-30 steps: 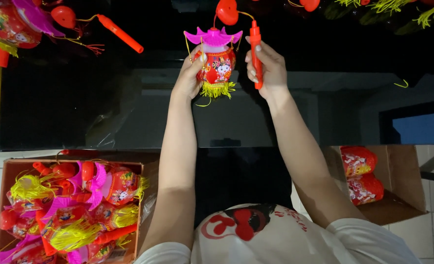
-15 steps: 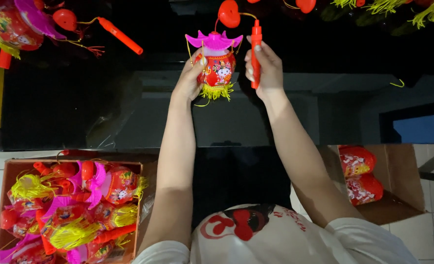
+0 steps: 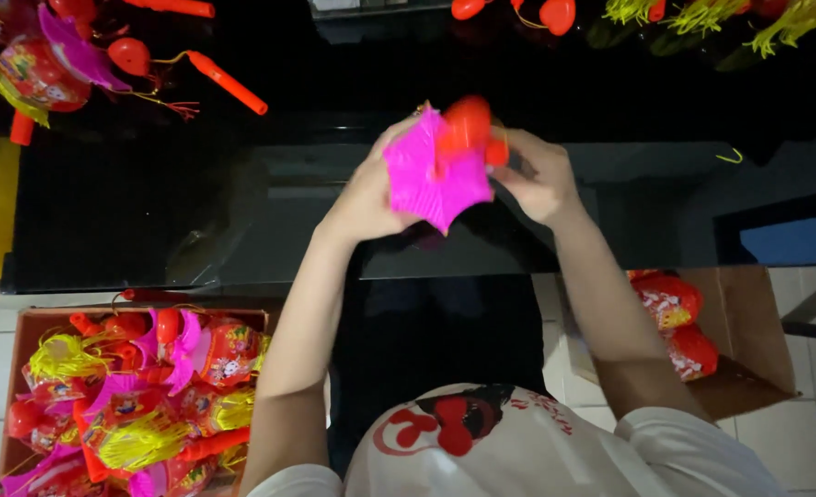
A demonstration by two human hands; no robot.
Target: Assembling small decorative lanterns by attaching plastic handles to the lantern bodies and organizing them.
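Gripping the toy lantern (image 3: 437, 170) above the black table (image 3: 150, 202), left hand (image 3: 371, 193) and right hand (image 3: 537, 179) clamp its sides, pink star top tipped toward the camera, long axis pointing away.

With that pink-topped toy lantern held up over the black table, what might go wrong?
1. The pink-topped toy lantern is pinched between the left hand and right hand above the glossy black table; a slip may drop it.
2. Its red handle stick juts up between the hands and might snag or bend.
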